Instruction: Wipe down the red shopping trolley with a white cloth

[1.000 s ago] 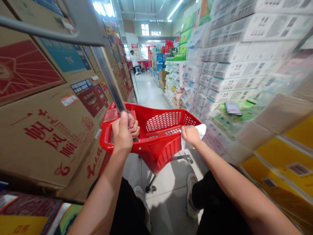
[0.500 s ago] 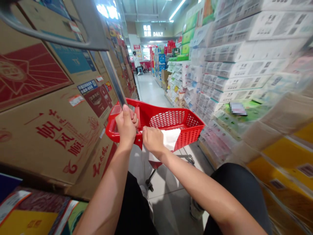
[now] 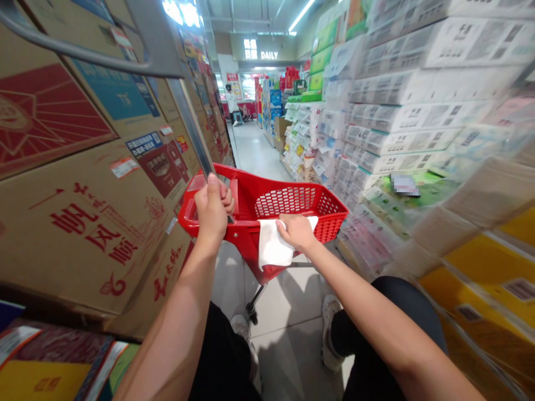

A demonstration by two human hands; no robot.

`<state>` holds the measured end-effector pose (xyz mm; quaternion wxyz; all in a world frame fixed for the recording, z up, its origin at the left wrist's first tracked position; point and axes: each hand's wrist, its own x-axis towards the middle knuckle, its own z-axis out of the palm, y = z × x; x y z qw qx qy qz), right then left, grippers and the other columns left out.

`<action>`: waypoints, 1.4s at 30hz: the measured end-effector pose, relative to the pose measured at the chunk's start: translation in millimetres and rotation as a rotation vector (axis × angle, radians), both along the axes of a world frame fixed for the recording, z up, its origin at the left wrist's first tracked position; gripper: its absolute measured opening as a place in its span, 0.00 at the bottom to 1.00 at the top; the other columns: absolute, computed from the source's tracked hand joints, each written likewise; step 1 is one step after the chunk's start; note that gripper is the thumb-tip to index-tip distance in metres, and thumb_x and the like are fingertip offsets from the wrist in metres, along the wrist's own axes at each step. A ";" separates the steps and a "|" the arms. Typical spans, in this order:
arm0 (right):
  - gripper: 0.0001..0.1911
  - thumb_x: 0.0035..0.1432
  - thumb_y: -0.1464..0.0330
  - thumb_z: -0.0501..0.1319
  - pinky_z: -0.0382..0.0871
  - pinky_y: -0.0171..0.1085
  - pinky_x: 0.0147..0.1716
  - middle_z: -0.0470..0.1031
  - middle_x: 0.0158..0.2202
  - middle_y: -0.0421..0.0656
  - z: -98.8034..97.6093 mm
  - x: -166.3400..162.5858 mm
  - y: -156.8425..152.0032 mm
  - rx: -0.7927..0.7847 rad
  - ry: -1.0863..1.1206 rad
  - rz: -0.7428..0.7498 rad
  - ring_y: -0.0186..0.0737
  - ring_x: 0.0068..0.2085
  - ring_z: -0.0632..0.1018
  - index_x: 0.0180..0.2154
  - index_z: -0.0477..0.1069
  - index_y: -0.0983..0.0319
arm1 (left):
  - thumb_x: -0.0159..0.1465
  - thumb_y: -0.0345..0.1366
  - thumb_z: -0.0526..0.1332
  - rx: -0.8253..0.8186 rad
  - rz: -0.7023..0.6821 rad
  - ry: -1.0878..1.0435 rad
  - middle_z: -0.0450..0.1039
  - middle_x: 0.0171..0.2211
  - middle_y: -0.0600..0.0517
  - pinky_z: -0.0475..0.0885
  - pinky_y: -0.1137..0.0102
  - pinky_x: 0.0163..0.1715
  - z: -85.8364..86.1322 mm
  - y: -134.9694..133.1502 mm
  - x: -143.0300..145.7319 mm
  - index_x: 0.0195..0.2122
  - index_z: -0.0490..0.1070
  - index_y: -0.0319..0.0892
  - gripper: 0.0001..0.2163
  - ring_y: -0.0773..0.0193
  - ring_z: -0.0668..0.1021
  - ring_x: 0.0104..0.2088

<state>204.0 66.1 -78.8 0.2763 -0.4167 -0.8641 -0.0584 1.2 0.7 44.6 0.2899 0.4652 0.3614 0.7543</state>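
Note:
A red plastic shopping cart [image 3: 292,203] stands in the aisle right in front of me. My left hand [image 3: 213,209] is closed around the cart's grey metal handle bar [image 3: 196,142] at the near left corner of the basket. My right hand [image 3: 297,231] presses a white cloth [image 3: 271,249] flat against the near rim of the basket, fingers wrapped over the cloth. The cloth hangs down over the outside of the red rim.
Stacked cardboard boxes [image 3: 83,211] with red print wall the left side. Shrink-wrapped tissue packs [image 3: 397,122] and yellow boxes [image 3: 493,262] fill the right. A tiled aisle [image 3: 254,150] runs ahead; a person [image 3: 232,103] stands far down it.
My right hand has slid the cloth along the near rim, from the right corner to the left side, and now to the middle. The left hand keeps its hold on the handle.

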 end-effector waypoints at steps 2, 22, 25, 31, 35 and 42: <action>0.21 0.71 0.57 0.48 0.51 0.38 0.31 0.80 0.33 0.46 -8.5 25.2 14.8 0.003 -0.043 -0.083 0.42 0.33 0.75 0.35 0.74 0.61 | 0.59 0.65 0.60 -0.014 0.009 -0.010 0.46 0.17 0.61 0.46 0.75 0.13 0.7 -0.6 -0.2 0.23 0.54 0.45 0.28 0.75 0.51 0.15; 0.21 0.73 0.57 0.45 0.54 0.38 0.35 0.78 0.32 0.43 21.8 -73.4 -41.8 0.097 0.112 0.060 0.40 0.33 0.75 0.36 0.70 0.59 | 0.60 0.63 0.60 0.023 -0.002 -0.027 0.47 0.15 0.61 0.46 0.75 0.13 -1.0 -2.0 12.2 0.23 0.55 0.45 0.27 0.74 0.51 0.14; 0.21 0.73 0.57 0.46 0.52 0.38 0.33 0.79 0.31 0.43 0.0 -24.6 -18.6 0.091 0.031 -0.012 0.39 0.31 0.74 0.34 0.71 0.60 | 0.60 0.63 0.61 -0.036 -0.030 -0.036 0.46 0.16 0.61 0.46 0.75 0.13 1.5 -4.4 2.4 0.22 0.55 0.45 0.27 0.74 0.51 0.14; 0.18 0.68 0.63 0.50 0.51 0.39 0.31 0.79 0.32 0.47 -31.9 112.8 36.2 0.033 -0.151 -0.267 0.40 0.31 0.74 0.33 0.73 0.62 | 0.59 0.64 0.60 -0.021 -0.040 -0.034 0.44 0.16 0.62 0.43 0.75 0.13 1.8 2.2 -17.1 0.22 0.56 0.45 0.28 0.75 0.49 0.14; 0.21 0.69 0.64 0.48 0.47 0.40 0.29 0.80 0.32 0.49 -36.4 153.3 48.5 -0.015 -0.132 -0.463 0.41 0.30 0.74 0.32 0.75 0.62 | 0.60 0.63 0.60 0.012 -0.027 -0.024 0.44 0.16 0.62 0.44 0.75 0.13 0.3 8.9 -22.3 0.22 0.56 0.44 0.27 0.75 0.49 0.14; 0.18 0.67 0.65 0.51 0.53 0.40 0.34 0.78 0.29 0.48 -28.4 56.9 16.8 0.093 0.001 -0.285 0.41 0.32 0.74 0.28 0.73 0.62 | 0.62 0.62 0.59 0.040 0.120 -0.058 0.46 0.16 0.62 0.46 0.75 0.13 -0.5 13.5 -13.0 0.22 0.55 0.45 0.27 0.74 0.50 0.14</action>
